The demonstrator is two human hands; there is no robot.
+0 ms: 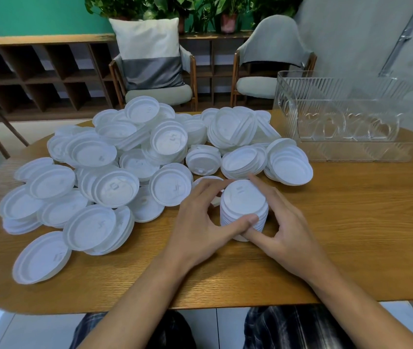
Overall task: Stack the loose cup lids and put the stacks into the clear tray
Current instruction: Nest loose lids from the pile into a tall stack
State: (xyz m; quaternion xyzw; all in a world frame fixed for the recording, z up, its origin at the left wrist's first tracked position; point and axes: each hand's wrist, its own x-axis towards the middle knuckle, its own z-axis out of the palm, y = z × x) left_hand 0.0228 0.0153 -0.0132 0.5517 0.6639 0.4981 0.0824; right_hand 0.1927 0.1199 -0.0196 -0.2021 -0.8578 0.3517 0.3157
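Observation:
A stack of white cup lids [244, 200] stands on the wooden table [351, 222] near its front middle. My left hand [200, 222] grips the stack from the left, thumb across its front. My right hand [286, 222] grips it from the right, thumb at the base and fingers behind. A big pile of loose white lids [124, 167] spreads over the table's left and middle. The clear ribbed tray [351, 117] sits at the back right; it looks to hold no lids.
Two chairs [155, 71] stand behind the table, one with a white and grey cushion. A wooden shelf unit [36, 76] and potted plants line the back wall. Bare tabletop lies between the stack and the tray.

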